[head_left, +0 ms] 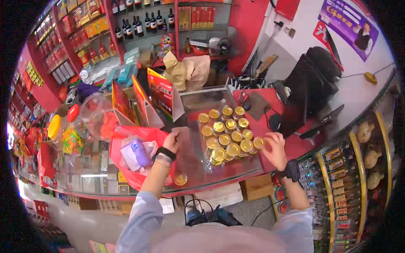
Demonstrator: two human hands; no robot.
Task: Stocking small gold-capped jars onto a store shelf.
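Gold-lidded clear jars point(224, 139) stand grouped in rows on the glass counter in front of me. My right hand point(275, 151), with a black band at its wrist, has its fingertips curled at the rim of the jar point(259, 143) at the group's right side. My left hand point(172, 142) is beside the right edge of a red plastic bag point(118, 147), its fingers curled; a pale greyish edge shows by the fingertips, too blurred to name. In the bag lies a purple and white package point(140, 154). One more gold-lidded jar point(180, 179) is near the front edge.
Upright red display cards point(162, 95) stand behind the bag. Clear tubs point(96, 111) of colourful items are at the left. A computer mouse point(247, 102), a black monitor point(312, 86) and cables occupy the right. A brown box point(257, 187) sits below the counter edge.
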